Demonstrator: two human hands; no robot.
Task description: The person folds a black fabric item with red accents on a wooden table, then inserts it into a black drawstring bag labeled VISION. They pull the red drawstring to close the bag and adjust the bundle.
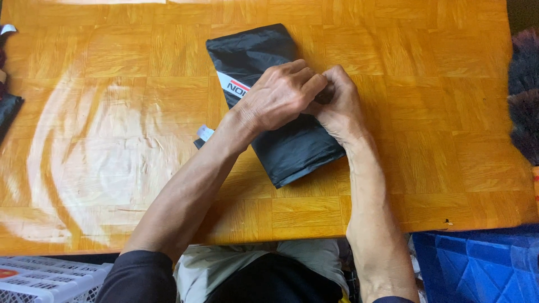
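Lying folded on the wooden desk (112, 140), slightly above centre, is a black garment (292, 148) with a white and red label. Both hands meet over its right half. The left hand (278, 98) rests on the fabric, fingers curled against the right hand (339, 106), which pinches a small part of the fabric. A white tag (205, 133) protrudes at the garment's left edge. A white basket (50, 278) sits bottom left, a blue quilted item (477, 264) bottom right.
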